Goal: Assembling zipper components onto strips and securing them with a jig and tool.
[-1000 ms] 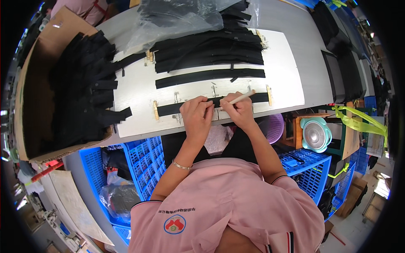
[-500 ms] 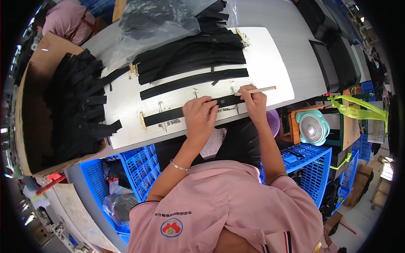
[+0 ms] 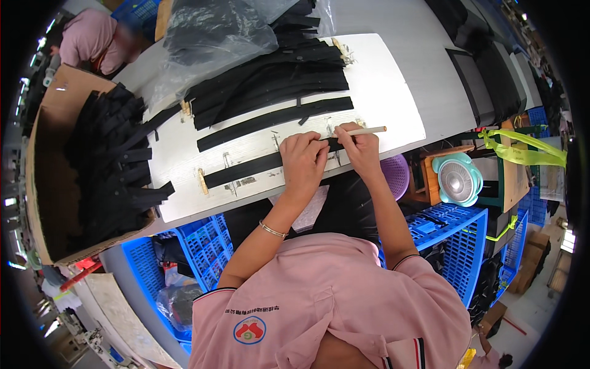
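A long black fabric strip lies near the front edge of a white marked board. My left hand is on its right half, fingers bent and the thumb and forefinger pinched together at the strip. Close beside it, my right hand grips a thin white pencil-like stick, its back end pointing right. The stick's tip is hidden at the fingers, over the strip's right end. Parallel and farther back lies a second black strip with small tabs, then a pile of black strips.
A cardboard box full of black strips stands left, one strip reaching onto the board. Clear plastic bags lie behind. Blue crates, a teal fan and a purple basket are below the table edge. A co-worker sits far left.
My left hand has slid right along the strip, closer to my right hand, and now covers the round dark spot seen there before. The view has shifted slightly.
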A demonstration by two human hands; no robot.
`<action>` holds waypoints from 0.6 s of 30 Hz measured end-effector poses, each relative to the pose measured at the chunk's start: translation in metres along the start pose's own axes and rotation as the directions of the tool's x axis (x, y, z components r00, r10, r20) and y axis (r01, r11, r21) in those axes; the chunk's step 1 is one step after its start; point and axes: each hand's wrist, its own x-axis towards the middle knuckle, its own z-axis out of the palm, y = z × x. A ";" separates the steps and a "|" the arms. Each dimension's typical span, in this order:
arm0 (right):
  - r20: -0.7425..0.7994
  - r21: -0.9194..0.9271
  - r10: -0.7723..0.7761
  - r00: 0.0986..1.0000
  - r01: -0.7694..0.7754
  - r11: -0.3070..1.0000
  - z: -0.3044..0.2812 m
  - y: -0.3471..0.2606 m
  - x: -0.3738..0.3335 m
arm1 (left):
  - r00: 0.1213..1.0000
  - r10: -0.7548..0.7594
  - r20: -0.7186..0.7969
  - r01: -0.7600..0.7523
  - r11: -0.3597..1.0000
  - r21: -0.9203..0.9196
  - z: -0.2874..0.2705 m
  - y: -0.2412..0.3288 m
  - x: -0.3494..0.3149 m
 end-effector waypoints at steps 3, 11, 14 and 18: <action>-0.002 0.121 0.054 0.999 -0.053 0.991 -0.003 0.000 -0.003 | 1.000 -0.006 -0.008 0.006 1.000 -0.008 0.000 0.001 0.000; 0.071 -0.004 -0.100 0.992 0.101 0.995 -0.007 0.000 -0.001 | 1.000 -0.013 -0.003 0.013 1.000 0.006 -0.002 0.001 0.001; 0.097 -0.029 -0.096 0.991 0.099 0.995 -0.004 0.000 0.002 | 1.000 -0.029 0.004 0.029 0.999 -0.015 -0.004 -0.003 0.000; 0.083 0.106 -0.006 0.997 -0.003 0.994 -0.006 0.006 -0.004 | 0.999 -0.029 0.030 0.027 0.997 0.068 -0.011 0.002 -0.008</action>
